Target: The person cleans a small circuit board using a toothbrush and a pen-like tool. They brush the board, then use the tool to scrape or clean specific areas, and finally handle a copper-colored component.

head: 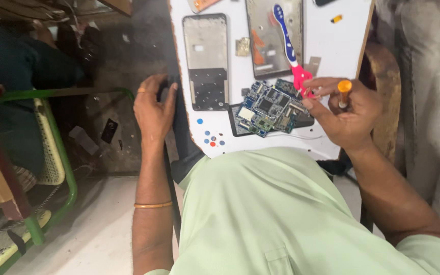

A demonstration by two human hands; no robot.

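Note:
My right hand point(345, 114) holds a toothbrush point(290, 48) with a blue neck and pink handle, plus a thin tool with an orange cap point(345, 86) between the fingers. The brush head points away, over a phone back panel point(273, 35). A blue circuit board point(270, 108) lies on the white board point(327, 46), just left of that hand. My left hand point(154, 109) rests at the white board's left edge, fingers curled on a dark edge there. A phone frame point(206, 61) lies between the two hands.
Small coloured dots point(211, 137) sit near the white board's front edge, a small yellow part point(336, 19) at the far right. A green-framed chair point(52, 153) stands to the left on the floor. Sacks point(429, 76) line the right side.

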